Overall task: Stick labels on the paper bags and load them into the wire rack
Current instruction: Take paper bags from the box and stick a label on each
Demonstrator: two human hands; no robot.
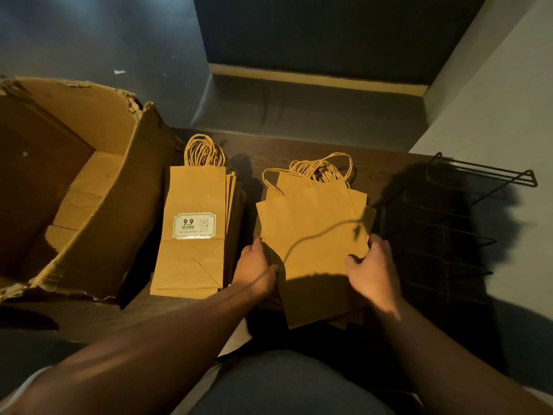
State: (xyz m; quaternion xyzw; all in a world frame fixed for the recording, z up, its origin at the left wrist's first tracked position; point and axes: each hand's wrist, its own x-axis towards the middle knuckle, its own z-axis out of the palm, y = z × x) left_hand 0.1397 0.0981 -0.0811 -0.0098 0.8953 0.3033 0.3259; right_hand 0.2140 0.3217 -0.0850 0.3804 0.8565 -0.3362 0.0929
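On the dark wooden table [299,151], both forearms reached forward from the lower edge of the view to a loose, fanned pile of unlabelled paper bags [314,229]. The left hand [257,268] curled around the pile's left edge, fingers tucked out of sight beneath it, while the right hand [374,265] gripped the right edge, thumb lying on the top bag and fingers wrapped behind. Just to the left lay a neater stack of labelled bags [194,235], flat, with twisted paper handles pointing away from the person. Its top bag carried a white label [194,225] with a green border, reading "9.9" in bold dark digits above green characters too small to make out, beside a faint round emblem. All the bags were plain brown kraft paper, their folded bottoms nearest the person. A black wire rack [449,220] stood at the right of the pile, just beside it, holding no bags. A torn, open cardboard box [89,175] sat at the far left.
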